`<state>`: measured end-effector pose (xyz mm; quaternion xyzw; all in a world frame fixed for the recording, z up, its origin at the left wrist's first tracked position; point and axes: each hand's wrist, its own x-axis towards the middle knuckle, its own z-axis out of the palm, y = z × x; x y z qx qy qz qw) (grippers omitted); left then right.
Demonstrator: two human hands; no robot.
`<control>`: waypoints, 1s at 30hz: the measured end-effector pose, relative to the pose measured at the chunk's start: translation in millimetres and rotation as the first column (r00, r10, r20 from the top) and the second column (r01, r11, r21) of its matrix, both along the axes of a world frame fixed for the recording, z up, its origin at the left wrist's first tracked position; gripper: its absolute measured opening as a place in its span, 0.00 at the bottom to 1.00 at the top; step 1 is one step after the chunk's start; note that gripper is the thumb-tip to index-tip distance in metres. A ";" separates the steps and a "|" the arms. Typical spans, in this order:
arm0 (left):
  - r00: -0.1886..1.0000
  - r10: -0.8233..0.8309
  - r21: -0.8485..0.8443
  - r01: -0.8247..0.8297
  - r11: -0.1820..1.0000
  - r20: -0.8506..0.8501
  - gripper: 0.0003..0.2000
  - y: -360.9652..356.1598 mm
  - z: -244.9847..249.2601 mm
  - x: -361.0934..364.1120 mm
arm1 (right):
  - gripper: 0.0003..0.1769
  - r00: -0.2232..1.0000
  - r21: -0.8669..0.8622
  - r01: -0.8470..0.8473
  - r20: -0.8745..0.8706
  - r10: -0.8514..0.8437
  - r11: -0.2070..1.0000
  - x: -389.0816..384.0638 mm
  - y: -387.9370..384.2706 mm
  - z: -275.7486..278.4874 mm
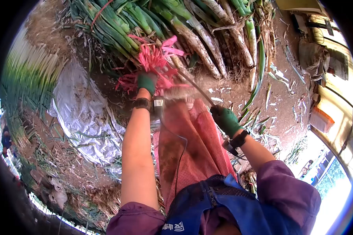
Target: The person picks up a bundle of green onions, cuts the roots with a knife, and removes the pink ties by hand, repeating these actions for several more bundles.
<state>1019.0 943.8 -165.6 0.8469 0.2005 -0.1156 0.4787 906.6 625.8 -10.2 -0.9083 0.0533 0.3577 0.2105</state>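
Note:
My left hand (147,81), in a green glove, is closed on a bunch of pink plastic strips (153,56) that fan out around it. Its fingertips are partly hidden among the strips. To the right, my gloved right hand (226,119) is wrapped round the lower end of a long thin dark rod (196,87). The rod slants up and left, and its far end lies close to the strips, where I cannot make it out clearly. Just beyond both hands lie large leeks (196,39) with white stalks and green leaves.
A red mesh cloth (200,145) covers my legs, with a thin cord across it. White plastic sheeting (80,113) lies at left beside rows of leeks (27,74). Leaf scraps (268,121) litter the soil at right. A white and orange box (321,119) stands farther right.

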 end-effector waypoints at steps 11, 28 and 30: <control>0.519 -0.694 0.649 0.754 0.098 -0.498 0.11 -4.9 20.9 -9.6 | 0.12 0.949 0.174 -0.308 0.127 0.289 0.935 52.5 49.2 -48.8; 0.316 -0.682 0.364 0.928 0.078 -0.660 0.13 18.4 14.5 -39.1 | 0.16 0.958 0.040 0.210 -0.210 -0.198 0.977 -24.0 -70.6 48.5; 0.544 -0.647 0.283 0.837 0.469 -0.535 0.18 41.7 -10.6 -91.5 | 0.17 0.945 -0.016 0.253 -0.208 -0.251 0.967 -24.8 -76.6 61.8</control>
